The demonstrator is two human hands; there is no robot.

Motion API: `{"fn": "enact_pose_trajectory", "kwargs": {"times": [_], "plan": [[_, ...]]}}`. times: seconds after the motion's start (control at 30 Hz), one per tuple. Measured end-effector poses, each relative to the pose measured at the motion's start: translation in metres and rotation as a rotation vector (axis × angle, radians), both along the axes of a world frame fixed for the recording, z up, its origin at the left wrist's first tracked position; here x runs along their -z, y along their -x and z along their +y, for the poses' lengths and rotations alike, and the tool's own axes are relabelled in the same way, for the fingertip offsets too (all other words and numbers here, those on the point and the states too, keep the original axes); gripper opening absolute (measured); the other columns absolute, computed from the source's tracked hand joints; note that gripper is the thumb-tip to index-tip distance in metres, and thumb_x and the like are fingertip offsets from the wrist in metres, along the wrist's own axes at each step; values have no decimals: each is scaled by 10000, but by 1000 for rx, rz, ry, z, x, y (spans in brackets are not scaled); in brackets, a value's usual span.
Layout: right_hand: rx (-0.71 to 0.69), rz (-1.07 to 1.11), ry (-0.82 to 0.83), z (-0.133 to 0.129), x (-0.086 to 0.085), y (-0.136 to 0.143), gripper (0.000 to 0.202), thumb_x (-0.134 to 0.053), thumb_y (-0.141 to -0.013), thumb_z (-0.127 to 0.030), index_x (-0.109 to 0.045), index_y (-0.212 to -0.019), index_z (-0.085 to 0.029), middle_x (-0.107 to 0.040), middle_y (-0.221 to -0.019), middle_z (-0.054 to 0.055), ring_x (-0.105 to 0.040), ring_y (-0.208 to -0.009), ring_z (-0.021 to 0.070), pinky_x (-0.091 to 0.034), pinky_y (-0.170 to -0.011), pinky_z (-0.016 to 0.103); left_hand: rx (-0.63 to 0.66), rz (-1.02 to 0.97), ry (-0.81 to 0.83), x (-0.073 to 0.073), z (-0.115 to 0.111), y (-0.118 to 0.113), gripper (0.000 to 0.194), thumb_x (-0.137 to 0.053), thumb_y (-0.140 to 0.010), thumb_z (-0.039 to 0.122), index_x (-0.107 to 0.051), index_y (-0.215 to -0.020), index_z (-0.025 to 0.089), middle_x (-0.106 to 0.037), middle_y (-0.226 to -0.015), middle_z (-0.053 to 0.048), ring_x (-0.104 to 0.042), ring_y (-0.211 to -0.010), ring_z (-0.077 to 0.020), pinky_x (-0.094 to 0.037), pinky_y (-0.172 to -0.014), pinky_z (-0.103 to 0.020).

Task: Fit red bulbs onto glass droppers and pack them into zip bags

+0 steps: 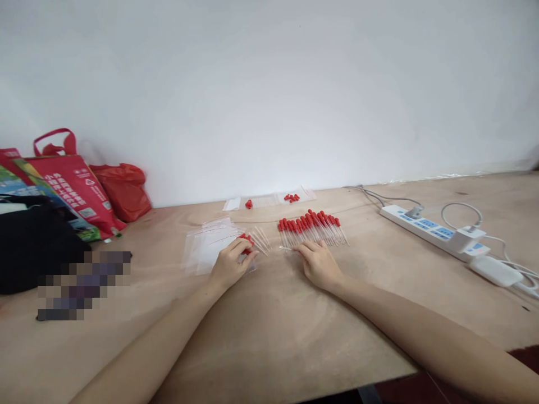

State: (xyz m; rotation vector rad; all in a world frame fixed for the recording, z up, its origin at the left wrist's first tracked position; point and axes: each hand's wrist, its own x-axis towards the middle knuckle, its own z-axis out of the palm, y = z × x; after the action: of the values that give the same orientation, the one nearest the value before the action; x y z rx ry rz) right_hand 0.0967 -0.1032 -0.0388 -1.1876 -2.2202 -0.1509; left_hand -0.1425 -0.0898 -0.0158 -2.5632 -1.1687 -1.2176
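My left hand is closed over a few red rubber bulbs, fingers curled down onto them above clear plastic zip bags. Several thin clear tubes fan out just right of those fingers. In the middle, my right hand has its fingers pressed together on a clear dropper tube, whose end points left; the rest is hidden under the hand. Directly behind lies a row of droppers with red bulbs at the far end and clear stems toward me.
Against the wall, red bulbs and more clear tubes lie on plastic bags. A white power strip with plugs and cables runs along the right. Red bags and a black bag stand left, near a blurred-out item.
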Motion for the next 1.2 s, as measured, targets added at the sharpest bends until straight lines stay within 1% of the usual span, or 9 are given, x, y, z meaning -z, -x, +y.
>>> {"fn": "enact_pose_trajectory", "kwargs": {"times": [0.1, 0.2, 0.27, 0.33, 0.47, 0.63, 0.83, 1.03, 1.2], "plan": [[-50, 28, 3, -3, -2, 2, 225, -385, -815, -86, -553, -942, -164, -607, -878, 49, -510, -770, 155, -250, -679, 291, 2, -106, 49, 3, -11, -10, 89, -526, -797, 251, -517, -764, 169, -562, -744, -18, -573, -683, -133, -508, -621, -247], [-89, 40, -19, -7, -4, 3, 209, -396, -820, -105, -555, -941, -166, -606, -878, 48, -502, -771, 150, -252, -702, 296, 34, -159, 119, 8, -18, -19, 165, -514, -808, 258, -535, -943, 165, -592, -898, -49, -615, -751, -146, -536, -659, -263], [-97, 42, -27, -8, -6, 4, 209, -393, -827, -114, -556, -947, -166, -606, -875, 50, -498, -765, 146, -251, -710, 298, 47, -124, 134, 10, -20, -23, 199, -493, -823, 252, -556, -992, 169, -601, -978, -69, -616, -844, -172, -534, -723, -300], [-95, 40, -26, -9, -6, 4, 212, -386, -834, -123, -556, -952, -166, -606, -872, 53, -498, -764, 145, -250, -711, 299, 47, -68, 125, 10, -21, -24, 192, -470, -837, 233, -593, -971, 171, -610, -1012, -81, -596, -921, -193, -510, -789, -340], [-108, 27, -12, -9, -7, 4, 204, -385, -839, -135, -560, -938, -166, -603, -881, 57, -500, -777, 145, -249, -714, 296, 50, -10, 132, 7, -22, -24, 205, -442, -845, 181, -621, -943, 169, -606, -1044, -92, -584, -950, -192, -484, -825, -357], [-137, 6, -11, -10, -6, 4, 207, -384, -847, -156, -564, -948, -171, -595, -871, 50, -494, -765, 140, -245, -715, 296, 86, -30, 157, 7, -24, -25, 175, -442, -838, 169, -606, -897, 167, -613, -1010, -83, -583, -928, -184, -482, -800, -334], [-202, 38, 28, -10, -4, 4, 222, -402, -835, -144, -581, -959, -184, -588, -843, 33, -490, -748, 127, -239, -718, 289, 123, -34, 311, 7, -27, -27, 141, -422, -845, 184, -554, -884, 154, -611, -701, -11, -587, -624, -131, -470, -586, -235], [-256, 27, 69, -6, -4, 2, 216, -420, -838, -165, -612, -931, -193, -600, -823, 26, -492, -697, 109, -226, -705, 288, 134, -20, 312, 7, -28, -28, 156, -431, -840, 207, -578, -838, 153, -603, -699, -17, -560, -616, -123, -448, -574, -222], [-255, -57, 27, -4, -7, 0, 255, -428, -804, -112, -619, -943, -210, -602, -818, 16, -455, -629, 93, -204, -688, 293, 158, 35, 280, 6, -30, -28, 180, -427, -840, 223, -588, -792, 156, -604, -693, -21, -553, -621, -124, -440, -587, -228]]}}
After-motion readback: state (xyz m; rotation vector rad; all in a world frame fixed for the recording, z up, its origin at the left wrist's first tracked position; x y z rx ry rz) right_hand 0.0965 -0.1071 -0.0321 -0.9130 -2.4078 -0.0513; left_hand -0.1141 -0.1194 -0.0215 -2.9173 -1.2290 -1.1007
